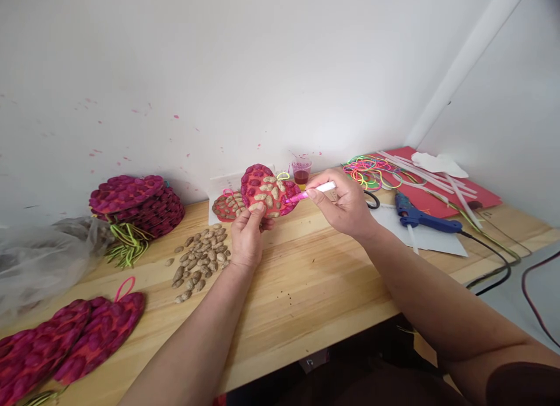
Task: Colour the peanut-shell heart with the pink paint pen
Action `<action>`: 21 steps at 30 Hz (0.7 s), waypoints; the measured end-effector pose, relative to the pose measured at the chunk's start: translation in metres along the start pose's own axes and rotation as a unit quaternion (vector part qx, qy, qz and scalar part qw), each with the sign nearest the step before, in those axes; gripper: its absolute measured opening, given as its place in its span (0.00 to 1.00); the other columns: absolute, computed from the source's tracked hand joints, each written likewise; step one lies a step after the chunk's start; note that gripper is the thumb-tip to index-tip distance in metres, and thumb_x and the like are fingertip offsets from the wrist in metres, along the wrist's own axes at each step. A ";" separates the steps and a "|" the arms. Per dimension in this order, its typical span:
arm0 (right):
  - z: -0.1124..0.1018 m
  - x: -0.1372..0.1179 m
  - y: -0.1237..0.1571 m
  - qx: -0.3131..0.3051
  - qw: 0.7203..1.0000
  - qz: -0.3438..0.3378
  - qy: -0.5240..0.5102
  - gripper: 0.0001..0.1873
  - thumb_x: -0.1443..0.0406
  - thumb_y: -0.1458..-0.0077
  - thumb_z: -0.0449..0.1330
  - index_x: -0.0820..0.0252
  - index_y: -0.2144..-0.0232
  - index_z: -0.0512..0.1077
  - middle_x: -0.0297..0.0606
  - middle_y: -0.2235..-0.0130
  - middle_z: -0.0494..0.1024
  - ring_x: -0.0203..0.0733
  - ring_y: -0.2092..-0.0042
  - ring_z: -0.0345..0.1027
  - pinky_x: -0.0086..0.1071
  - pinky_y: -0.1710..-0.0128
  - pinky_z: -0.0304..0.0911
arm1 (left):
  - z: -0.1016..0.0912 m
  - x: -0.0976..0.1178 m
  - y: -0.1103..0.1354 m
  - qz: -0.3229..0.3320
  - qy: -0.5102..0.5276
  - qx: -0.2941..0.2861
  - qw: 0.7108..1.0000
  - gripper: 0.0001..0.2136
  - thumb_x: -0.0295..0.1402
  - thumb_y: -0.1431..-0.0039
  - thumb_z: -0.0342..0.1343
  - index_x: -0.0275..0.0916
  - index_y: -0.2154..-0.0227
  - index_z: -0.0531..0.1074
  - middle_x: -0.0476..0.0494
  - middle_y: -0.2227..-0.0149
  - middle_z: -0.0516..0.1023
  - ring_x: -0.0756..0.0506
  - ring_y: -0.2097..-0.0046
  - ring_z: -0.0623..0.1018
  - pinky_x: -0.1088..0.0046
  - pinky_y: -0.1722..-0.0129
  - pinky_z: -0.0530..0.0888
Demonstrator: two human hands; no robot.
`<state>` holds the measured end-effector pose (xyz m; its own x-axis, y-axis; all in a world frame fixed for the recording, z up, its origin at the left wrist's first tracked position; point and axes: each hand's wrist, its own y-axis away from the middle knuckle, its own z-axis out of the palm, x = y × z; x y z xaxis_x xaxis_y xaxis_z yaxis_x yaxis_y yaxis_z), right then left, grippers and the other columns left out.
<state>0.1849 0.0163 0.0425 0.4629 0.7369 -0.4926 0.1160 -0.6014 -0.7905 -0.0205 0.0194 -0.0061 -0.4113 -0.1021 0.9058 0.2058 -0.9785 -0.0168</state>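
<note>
Head view: the landmark is the pile of loose peanuts (pixel 205 257) on the table (pixel 284 324). The peanut-covered plaque (pixel 275 206) is held up beyond the pile and to its right, clear of the table. Part of its face is magenta; the rest shows bare tan shells on red backing. A yellow loop (pixel 283 175) stands at its upper edge.

Left hand (pixel 247 240), just right of the pile, grips the plaque's lower edge, thumb on the front face. Right hand (pixel 343 205), farther right of the pile, pinches a white-handled brush (pixel 324 187) in a narrow grip, its pink end meeting the plaque's right side. Whether that end is bristle or felt cannot be determined.

Handling assessment: the plaque is judged light, its backing fairly stiff. Bare shells are judged rough and brittle, liable to crack or come loose under hard pressure. Magenta areas look glossy; if wet, they would be slippery and smear. Recommended hold: the rim beside uncoloured shells, light thumb pressure, remaining fingers supporting behind. The loop appears too thin for steadying the piece. The brush is judged light and rigid, best held by its dry white shaft.
</note>
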 end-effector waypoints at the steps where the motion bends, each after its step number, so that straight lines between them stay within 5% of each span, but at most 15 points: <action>1: 0.000 0.000 0.000 0.001 1.000 0.003 -0.001 0.05 0.61 0.36 0.64 0.53 0.65 0.75 0.35 0.66 0.81 0.44 0.62 0.72 0.39 0.59 0.64 | 0.000 0.000 0.000 0.002 -0.008 -0.003 1.000 0.20 0.47 0.62 0.75 0.37 0.74 0.76 0.50 0.77 0.76 0.51 0.76 0.74 0.76 0.75 0.70; 21: -0.001 0.006 0.000 0.016 1.000 0.020 -0.014 0.06 0.60 0.35 0.63 0.53 0.64 0.74 0.35 0.64 0.81 0.43 0.62 0.74 0.39 0.59 0.65 | -0.002 -0.006 0.000 0.037 -0.037 -0.036 0.998 0.23 0.52 0.56 0.73 0.38 0.68 0.77 0.51 0.74 0.76 0.52 0.75 0.73 0.76 0.74 0.70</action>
<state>0.1881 0.0203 0.0395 0.4413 0.7212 -0.5339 0.0702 -0.6209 -0.7807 -0.0200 0.0198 -0.0130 -0.3310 -0.1631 0.9294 0.1678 -0.9794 -0.1120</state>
